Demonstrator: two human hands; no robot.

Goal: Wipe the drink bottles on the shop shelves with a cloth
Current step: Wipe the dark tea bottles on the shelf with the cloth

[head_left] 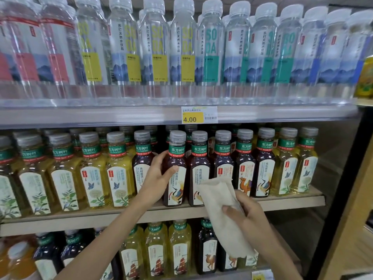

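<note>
Dark bottle, cream cloth, perhaps yellow tag.

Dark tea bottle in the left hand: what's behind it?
Behind the dark tea bottle, gripped by the left hand, grey caps of further bottles show; their bodies are covered.

Two arms in shot. The left hand is bare, and the right hand is bare too. Behind each wrist, the left forearm and right forearm run uncovered to the bottom edge (slender, both). The fingernails are too blurred to judge.
</note>
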